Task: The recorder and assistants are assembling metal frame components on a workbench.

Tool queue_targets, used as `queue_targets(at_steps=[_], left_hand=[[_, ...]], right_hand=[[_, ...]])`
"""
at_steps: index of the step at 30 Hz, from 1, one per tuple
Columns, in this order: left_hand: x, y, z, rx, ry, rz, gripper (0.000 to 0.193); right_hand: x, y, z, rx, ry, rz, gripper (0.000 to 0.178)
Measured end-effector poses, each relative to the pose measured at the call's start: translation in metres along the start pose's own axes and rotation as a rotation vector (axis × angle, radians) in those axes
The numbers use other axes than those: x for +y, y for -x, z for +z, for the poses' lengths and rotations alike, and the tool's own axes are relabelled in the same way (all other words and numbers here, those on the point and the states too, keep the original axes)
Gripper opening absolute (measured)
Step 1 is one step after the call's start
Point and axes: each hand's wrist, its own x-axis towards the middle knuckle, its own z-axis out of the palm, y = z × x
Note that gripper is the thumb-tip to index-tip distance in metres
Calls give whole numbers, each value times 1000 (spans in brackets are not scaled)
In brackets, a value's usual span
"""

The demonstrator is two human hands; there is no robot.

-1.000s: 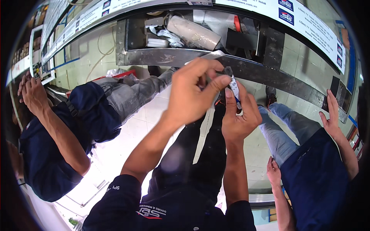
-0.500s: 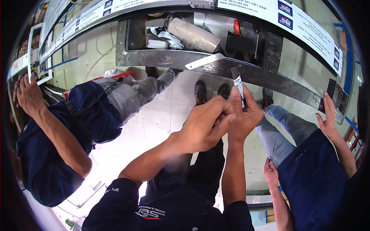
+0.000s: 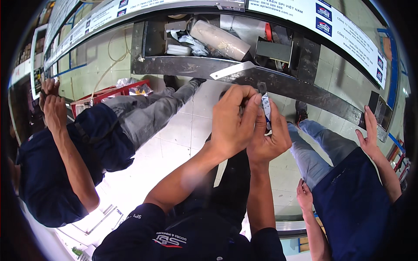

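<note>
In front of me, my right hand (image 3: 273, 141) grips a small slim piece wrapped in white printed film (image 3: 266, 107). Its dark grey tip (image 3: 261, 87) sticks out at the far end, pointing away from me. My left hand (image 3: 233, 119) is closed in a pinch, thumb and fingertips against the left edge of the wrapped piece just below that tip. What the piece is under the film cannot be made out. Just beyond my hands, a flat pale angled strip with a hole near one end (image 3: 230, 70) lies on the dark frame bar (image 3: 183, 65).
An open tray behind the bar holds a cardboard roll (image 3: 220, 40), crumpled film (image 3: 191, 42), a red-handled tool (image 3: 268, 31) and a dark box (image 3: 273, 51). Co-workers stand at left (image 3: 82, 143) and right (image 3: 352, 195). A red crate (image 3: 143, 88) sits on the floor.
My left hand has moved forward, from a curled pose beside my right hand to a pinch at the wrapped piece. The left co-worker's hands have shifted right. The dark box in the tray looks tilted differently.
</note>
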Motion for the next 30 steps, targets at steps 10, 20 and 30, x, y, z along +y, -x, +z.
queue_targets(at_steps=[10, 20, 30], left_hand=[[-8, 22, -29, -248, -70, 5, 20], [0, -36, -30, -447, 438, -166, 35], [9, -35, -32, -455, 584, -349, 27]], right_hand=[[11, -11, -24, -232, -930, 843, 44], [-7, 0, -36, -467, -1327, 915, 53], [-5, 0, -33, -608, -1471, 994, 53]])
